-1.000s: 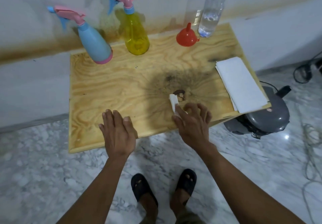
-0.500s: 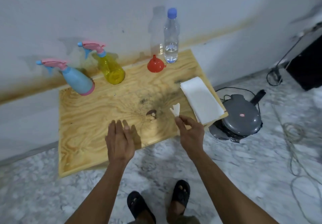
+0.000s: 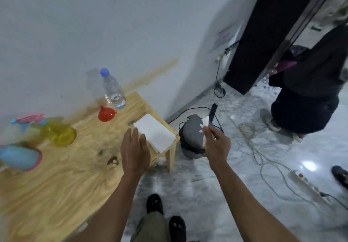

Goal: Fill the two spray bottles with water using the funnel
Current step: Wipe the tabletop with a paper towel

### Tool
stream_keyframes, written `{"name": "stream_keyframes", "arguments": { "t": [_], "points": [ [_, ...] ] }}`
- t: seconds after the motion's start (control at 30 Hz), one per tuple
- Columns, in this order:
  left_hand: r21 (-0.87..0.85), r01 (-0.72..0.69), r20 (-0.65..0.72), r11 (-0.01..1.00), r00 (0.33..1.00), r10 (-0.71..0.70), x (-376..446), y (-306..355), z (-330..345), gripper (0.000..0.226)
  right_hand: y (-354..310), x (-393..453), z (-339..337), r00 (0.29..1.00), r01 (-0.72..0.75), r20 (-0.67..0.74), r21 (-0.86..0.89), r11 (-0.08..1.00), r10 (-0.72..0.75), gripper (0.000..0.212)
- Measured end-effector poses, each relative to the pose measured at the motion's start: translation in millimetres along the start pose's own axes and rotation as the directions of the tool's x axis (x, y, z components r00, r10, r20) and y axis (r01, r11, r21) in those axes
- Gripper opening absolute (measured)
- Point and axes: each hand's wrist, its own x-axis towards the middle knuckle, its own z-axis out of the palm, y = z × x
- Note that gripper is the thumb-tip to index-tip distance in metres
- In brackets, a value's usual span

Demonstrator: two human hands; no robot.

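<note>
On the wooden table stand a blue spray bottle at the far left and a yellow spray bottle behind it, both blurred. A red funnel lies mouth down near the wall, next to a clear water bottle with a blue cap. My left hand hovers flat with straight fingers over the table's right end. My right hand is off the table over the floor and pinches a small white tissue piece.
A stack of white paper towels lies at the table's right corner. A grey appliance sits on the marble floor beside the table. Cables and a power strip trail to the right. A person in dark clothes crouches by a dark door.
The view has swung to the right. My right hand has carried the tissue piece off the table and out over the floor. My left hand has shifted toward the table's right end.
</note>
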Motion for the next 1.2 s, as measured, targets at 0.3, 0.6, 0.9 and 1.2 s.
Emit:
{"name": "stream_keyframes", "arguments": {
  "t": [0.3, 0.6, 0.9, 1.2],
  "points": [
    [-0.030, -0.143, 0.188, 0.989, 0.971, 0.146, 32.6, 44.2, 48.7, 0.049, 13.9, 18.3, -40.5, 0.955, -0.069, -0.288, 0.007, 0.998, 0.068, 0.025],
    [-0.051, -0.276, 0.307, 0.960, 0.910, 0.278, 74.6, 58.7, 67.5, 0.068, 30.2, 34.6, -35.6, 0.890, -0.184, -0.442, -0.124, 0.975, 0.111, 0.022],
    [-0.005, -0.277, 0.396, 0.961, 0.882, 0.256, 101.1, 48.3, 93.1, 0.060, 36.3, 50.1, -26.4, 0.885, -0.206, -0.446, -0.119, 0.971, 0.133, 0.016],
    [0.011, -0.230, 0.391, 0.973, 0.897, 0.207, 115.8, 69.4, 103.6, 0.061, 31.4, 94.5, -19.1, 0.907, -0.237, -0.380, -0.101, 0.966, 0.183, 0.015]
  ]
}}
